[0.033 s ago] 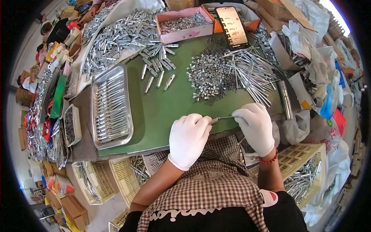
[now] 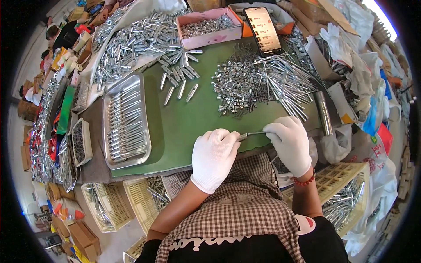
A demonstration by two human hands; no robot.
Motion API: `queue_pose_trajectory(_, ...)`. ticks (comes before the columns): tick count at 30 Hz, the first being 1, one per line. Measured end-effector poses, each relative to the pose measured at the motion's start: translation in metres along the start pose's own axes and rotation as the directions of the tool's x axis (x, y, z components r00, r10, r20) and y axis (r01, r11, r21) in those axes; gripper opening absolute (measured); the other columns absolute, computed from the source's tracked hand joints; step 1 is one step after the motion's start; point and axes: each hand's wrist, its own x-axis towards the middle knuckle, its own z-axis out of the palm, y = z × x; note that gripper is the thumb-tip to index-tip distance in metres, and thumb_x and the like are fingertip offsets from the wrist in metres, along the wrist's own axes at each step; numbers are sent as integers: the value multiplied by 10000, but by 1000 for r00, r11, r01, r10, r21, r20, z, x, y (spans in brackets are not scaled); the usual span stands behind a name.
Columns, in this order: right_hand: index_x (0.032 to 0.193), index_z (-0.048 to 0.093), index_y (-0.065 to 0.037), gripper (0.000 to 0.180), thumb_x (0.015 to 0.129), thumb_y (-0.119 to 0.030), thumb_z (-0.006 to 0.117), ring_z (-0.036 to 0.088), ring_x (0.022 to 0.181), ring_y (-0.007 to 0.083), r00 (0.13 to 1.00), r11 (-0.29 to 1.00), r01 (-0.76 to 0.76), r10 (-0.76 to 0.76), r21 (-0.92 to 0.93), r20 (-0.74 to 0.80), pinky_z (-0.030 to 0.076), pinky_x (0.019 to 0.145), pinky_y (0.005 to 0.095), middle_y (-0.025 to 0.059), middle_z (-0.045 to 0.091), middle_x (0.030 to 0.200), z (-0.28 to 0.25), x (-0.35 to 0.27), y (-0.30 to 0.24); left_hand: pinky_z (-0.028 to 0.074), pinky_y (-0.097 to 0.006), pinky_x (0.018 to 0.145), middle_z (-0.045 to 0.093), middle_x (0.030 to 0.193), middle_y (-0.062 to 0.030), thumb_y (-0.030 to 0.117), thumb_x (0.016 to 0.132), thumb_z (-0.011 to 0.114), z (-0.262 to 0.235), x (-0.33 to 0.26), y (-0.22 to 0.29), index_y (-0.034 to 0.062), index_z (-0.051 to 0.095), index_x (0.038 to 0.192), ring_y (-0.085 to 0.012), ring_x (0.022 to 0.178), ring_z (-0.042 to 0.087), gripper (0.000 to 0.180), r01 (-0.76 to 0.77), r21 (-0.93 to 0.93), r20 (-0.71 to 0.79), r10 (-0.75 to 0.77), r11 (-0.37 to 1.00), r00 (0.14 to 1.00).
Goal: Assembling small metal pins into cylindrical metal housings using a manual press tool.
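My left hand [image 2: 215,158], in a white knitted glove, is closed round the thicker sleeve end of a thin metal rod [image 2: 254,133]. The gloved fingers of my right hand [image 2: 289,144] pinch the rod's other end. Held roughly level, it spans the gap between both hands above the front edge of the green mat [image 2: 175,131]. Beyond them lie a heap of small metal caps [image 2: 234,83] and a fan of thin rods [image 2: 289,85]. Several loose cylindrical sleeves [image 2: 181,89] rest farther left. A steel tray [image 2: 148,136] holds a row of rods with sleeves.
A large pile of sleeves [image 2: 140,39] covers the back left. A pink box [image 2: 210,38] of small parts and a lit phone [image 2: 263,30] stand at the back. A thick metal cylinder [image 2: 323,113] lies at right. Plastic crates [image 2: 107,208] sit below the table.
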Motion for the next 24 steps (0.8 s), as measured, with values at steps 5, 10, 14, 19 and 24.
queue_pose_trajectory(5, 902, 740, -136, 163, 774, -37, 765, 645, 897, 286, 997, 997, 76, -76, 11, -20, 497, 809, 418, 29, 669, 886, 5, 7, 6, 495, -447, 791, 662, 914, -76, 139, 859, 740, 1, 0, -1, 103, 738, 993, -320, 876, 645, 139, -3, -3, -6, 3, 1000, 1000)
queue_pose_trajectory(10, 890, 750, -145, 146, 773, -60, 774, 646, 900, 282, 995, 995, 95, -95, -2, -19, 493, 817, 418, 20, 677, 894, 9, 14, 2, 489, -443, 767, 662, 912, -63, 139, 849, 743, 6, -1, -4, 115, 740, 992, -312, 844, 638, 145, -12, 29, -21, 13, 999, 1000)
queue_pose_trajectory(14, 885, 753, -152, 120, 791, -82, 772, 649, 895, 291, 996, 1000, 4, -6, -26, -94, 497, 813, 420, 25, 692, 907, 18, 30, 1, 488, -437, 755, 659, 909, -57, 140, 846, 745, 6, -1, -4, 123, 736, 999, -306, 828, 634, 154, -40, 48, -48, 43, 998, 998)
queue_pose_trajectory(19, 864, 722, -135, 103, 794, -131, 798, 642, 847, 318, 989, 992, -68, 54, -102, -135, 487, 783, 444, 56, 675, 850, 39, 51, 4, 479, -434, 736, 648, 897, -49, 144, 845, 748, 7, -1, -5, 128, 726, 995, -303, 802, 622, 153, -59, 44, -49, 61, 997, 997)
queue_pose_trajectory(24, 832, 689, -132, 109, 802, -135, 794, 637, 828, 320, 995, 989, -48, 36, -141, -90, 477, 770, 443, 54, 657, 838, 42, 53, 3, 471, -436, 723, 636, 880, -44, 144, 846, 747, 7, -1, -5, 132, 720, 981, -300, 787, 613, 138, -61, 34, -53, 63, 998, 997)
